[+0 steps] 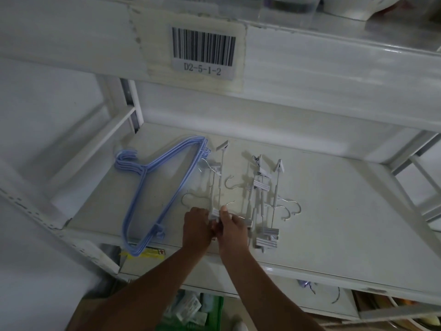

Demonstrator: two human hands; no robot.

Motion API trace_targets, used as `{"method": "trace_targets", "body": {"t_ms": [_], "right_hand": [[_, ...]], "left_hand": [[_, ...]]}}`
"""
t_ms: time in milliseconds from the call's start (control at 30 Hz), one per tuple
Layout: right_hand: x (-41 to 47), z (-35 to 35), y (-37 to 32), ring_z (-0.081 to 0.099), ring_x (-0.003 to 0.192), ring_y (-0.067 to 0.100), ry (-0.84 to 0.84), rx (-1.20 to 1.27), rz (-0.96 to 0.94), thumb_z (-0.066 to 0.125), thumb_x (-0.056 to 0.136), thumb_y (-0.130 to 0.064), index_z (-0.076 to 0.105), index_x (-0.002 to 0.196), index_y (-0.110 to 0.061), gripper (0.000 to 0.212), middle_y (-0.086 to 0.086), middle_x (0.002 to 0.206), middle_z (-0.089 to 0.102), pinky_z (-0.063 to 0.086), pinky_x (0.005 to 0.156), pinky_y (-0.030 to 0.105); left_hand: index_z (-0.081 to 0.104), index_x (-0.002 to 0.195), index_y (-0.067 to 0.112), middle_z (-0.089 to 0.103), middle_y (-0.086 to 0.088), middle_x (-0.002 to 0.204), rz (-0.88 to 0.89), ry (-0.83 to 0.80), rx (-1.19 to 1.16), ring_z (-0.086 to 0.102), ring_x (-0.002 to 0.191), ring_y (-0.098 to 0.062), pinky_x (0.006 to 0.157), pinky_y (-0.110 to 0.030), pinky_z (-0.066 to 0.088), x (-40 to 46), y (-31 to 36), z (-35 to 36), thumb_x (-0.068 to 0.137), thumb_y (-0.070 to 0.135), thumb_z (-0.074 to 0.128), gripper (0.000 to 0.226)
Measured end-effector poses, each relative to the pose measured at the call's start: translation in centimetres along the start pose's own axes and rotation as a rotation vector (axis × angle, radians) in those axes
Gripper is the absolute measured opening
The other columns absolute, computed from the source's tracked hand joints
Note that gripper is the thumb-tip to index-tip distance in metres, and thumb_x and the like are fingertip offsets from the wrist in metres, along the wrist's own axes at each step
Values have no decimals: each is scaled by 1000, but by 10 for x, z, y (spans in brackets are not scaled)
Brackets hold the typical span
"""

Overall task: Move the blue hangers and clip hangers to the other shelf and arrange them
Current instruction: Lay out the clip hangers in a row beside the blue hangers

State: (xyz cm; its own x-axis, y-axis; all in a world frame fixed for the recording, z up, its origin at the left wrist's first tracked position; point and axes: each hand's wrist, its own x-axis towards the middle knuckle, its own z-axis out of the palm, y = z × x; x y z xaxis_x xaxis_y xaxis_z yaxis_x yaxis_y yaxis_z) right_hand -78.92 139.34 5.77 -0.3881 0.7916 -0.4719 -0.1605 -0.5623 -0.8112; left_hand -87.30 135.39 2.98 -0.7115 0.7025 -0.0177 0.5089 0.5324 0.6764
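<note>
Clip hangers (216, 187) lay on the white shelf (334, 211) in two loose groups, and both hands met at the near clip of the left group. The left hand (196, 225) and the right hand (232, 226) were curled in toward one another, their fingertips pinching the ribbed white clip (214, 214) from either side; the grip looked like one meant to straighten the hanger's bar so that it pointed directly away from the fingers. The bars of that group ran from the fingertips toward the back of the shelf, with thin wire hooks splayed to either side just beyond the knuckles.

Just to the right of the right hand's fingers lay the second group of clip hangers (262, 199), their clips stacked unevenly and their hooks curving out to the far side, apparently not yet aligned. Well to the left of the left hand's fingers rested the blue hangers (148, 192), nested as one stack with hooks together, their lower corner overhanging the shelf's front edge; nesting presumably kept them compact and easy to square up.

Above the fingers, on the lip of the upper shelf, was a barcode label (204, 52) reading D2-5-1-2. Judged from this layout, the moving seemed done and the arranging was under way.
</note>
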Motion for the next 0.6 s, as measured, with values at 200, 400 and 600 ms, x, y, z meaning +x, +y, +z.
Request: {"method": "trace_targets", "body": {"t_ms": [200, 400, 600], "right_hand": [[20, -26, 2, 58, 57, 15, 73, -68, -43, 69, 89, -22, 64, 69, -11, 23, 3, 59, 57, 55, 62, 28], [32, -41, -3, 59, 57, 12, 100, -185, -86, 70, 88, -28, 63, 69, -12, 26, 2, 60, 57, 54, 64, 27], [43, -61, -17, 58, 57, 15, 196, -276, -128, 71, 87, -31, 62, 70, -10, 29, 2, 57, 60, 54, 63, 28]], "left_hand": [[42, 53, 11, 42, -14, 53, 65, 89, -121, 46, 58, -32, 59, -44, 40, -3, -2, -1, 70, 3, 56, 24], [55, 61, 11, 52, -8, 64, 54, 146, -122, 51, 67, -26, 69, -44, 47, -5, -1, 4, 75, 1, 61, 17], [72, 103, 11, 68, -11, 89, 2, 133, -63, 60, 86, -28, 79, -40, 50, -4, -4, 9, 87, 18, 59, 22]]}}
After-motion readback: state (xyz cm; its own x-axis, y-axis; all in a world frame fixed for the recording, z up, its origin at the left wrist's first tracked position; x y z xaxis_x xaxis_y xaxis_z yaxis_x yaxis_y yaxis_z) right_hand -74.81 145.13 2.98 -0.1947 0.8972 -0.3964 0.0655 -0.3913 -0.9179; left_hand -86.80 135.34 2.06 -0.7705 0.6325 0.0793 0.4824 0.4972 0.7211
